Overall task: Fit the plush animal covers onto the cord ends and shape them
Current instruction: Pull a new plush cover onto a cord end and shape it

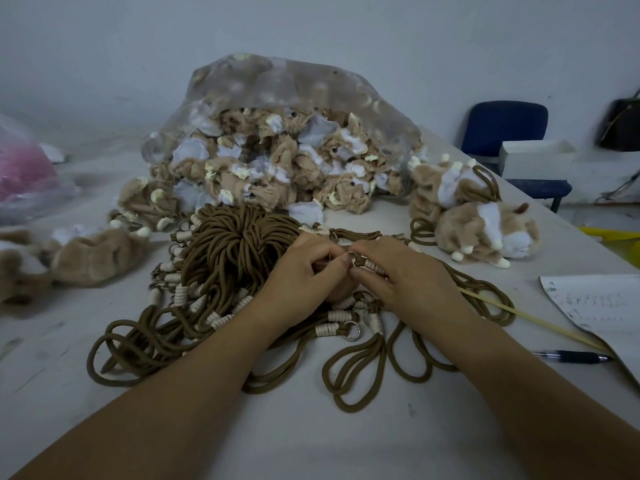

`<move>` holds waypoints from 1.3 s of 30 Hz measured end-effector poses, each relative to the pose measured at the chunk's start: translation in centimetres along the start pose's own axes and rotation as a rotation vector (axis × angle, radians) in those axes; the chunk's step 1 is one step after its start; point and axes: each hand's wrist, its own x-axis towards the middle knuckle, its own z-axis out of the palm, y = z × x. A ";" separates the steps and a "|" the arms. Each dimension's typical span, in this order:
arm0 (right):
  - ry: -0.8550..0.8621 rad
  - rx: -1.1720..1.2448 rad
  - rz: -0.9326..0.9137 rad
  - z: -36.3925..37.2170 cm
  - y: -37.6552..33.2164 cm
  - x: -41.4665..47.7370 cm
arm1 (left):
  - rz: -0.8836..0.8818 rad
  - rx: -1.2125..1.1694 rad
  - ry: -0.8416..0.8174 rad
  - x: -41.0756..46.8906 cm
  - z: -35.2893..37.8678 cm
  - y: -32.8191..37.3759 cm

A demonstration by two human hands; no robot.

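Observation:
A big bundle of brown cords [239, 251] with cream wrapped ends and metal rings lies in the middle of the table. Both hands meet over it. My left hand [304, 271] and my right hand [398, 275] pinch one cord end [363, 263] between their fingertips; its cream wrapping shows under my right fingers. Behind the cords, a clear plastic bag [287, 88] spills a heap of tan-and-white plush animal covers [277, 168]. Shaped plush animals [485, 230] with cords attached sit at the right.
More flat plush covers [86, 254] lie at the left. A thin wooden stick [530, 320], a black pen [571, 356] and a written sheet [602, 306] lie at the right edge. A pink-filled bag [24, 171] sits far left, and a blue chair [505, 133] stands beyond the table.

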 end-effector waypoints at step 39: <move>-0.078 -0.189 -0.006 0.9 -1.0 0.6 | -0.026 -0.022 -0.028 0.3 0.0 -0.1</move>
